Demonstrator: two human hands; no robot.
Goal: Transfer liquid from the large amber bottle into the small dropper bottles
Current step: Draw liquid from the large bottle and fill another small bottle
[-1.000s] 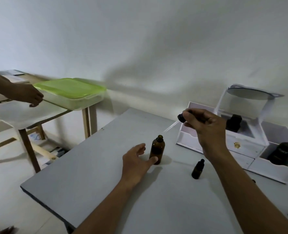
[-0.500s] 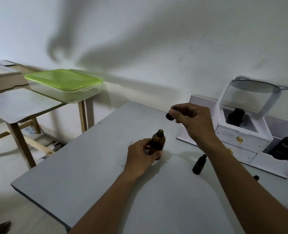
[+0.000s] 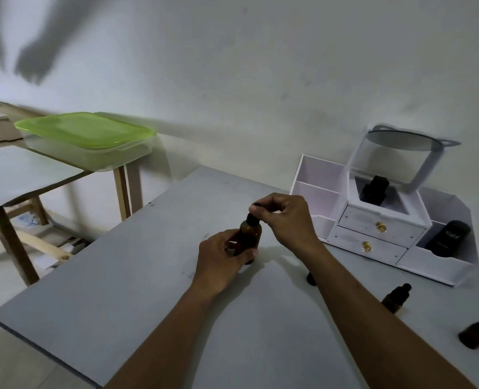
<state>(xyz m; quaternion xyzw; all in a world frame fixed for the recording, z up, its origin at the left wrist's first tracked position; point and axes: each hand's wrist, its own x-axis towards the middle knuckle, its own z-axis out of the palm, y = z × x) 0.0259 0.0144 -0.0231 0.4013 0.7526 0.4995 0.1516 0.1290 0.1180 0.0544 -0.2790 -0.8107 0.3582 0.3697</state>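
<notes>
The large amber bottle (image 3: 251, 233) stands upright near the middle of the counter (image 3: 120, 290). The left hand (image 3: 221, 256) closes its grip round the bottle's body, probably to steady it against twisting. The right hand (image 3: 287, 217) narrows its grip to a pinch on the dropper cap (image 3: 251, 219) at the neck. Whether the cap is seated, I cannot tell. A small dropper bottle (image 3: 396, 297) waits near the counter's right edge, apart from both hands.

Dim white wall (image 3: 260, 80), grey table (image 3: 120, 290)
</notes>
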